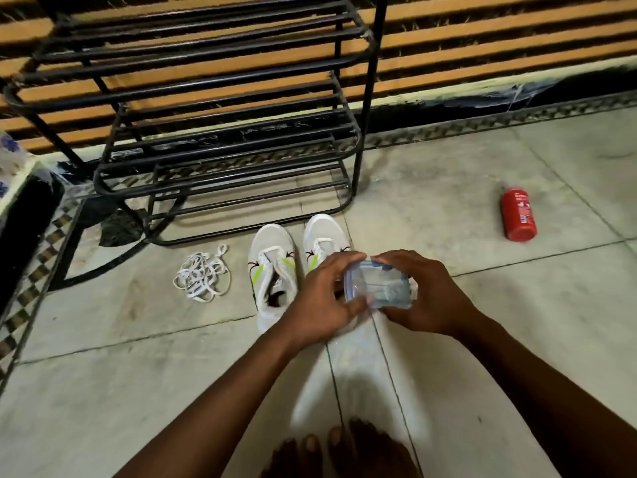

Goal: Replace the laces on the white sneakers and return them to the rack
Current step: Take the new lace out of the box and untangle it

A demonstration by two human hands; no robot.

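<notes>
Head view. Both hands hold a small clear container (pixel 379 286) above the floor (pixel 138 339), just in front of the white sneakers (pixel 272 263). The sneakers stand side by side, toes toward the black metal rack (pixel 220 108), with no lacing visible in their eyelets. The loose laces (pixel 201 274) lie in a tangle to the left of the pair. The left hand (pixel 320 294) curls its fingers and thumb round the end bearing the blue-rimmed lid (pixel 355 281). The right hand (pixel 427 298) wraps the body from the other side. What is in the container is too blurred to tell. The step in hand is probably opening it, perhaps to reach fresh laces. To do this well, the right hand should brace the body firmly and keep it level. The left fingers should lift one lid edge at a time, not wrench the lid off, so nothing spills. A red bottle (pixel 518 215) lies well apart on the right.
</notes>
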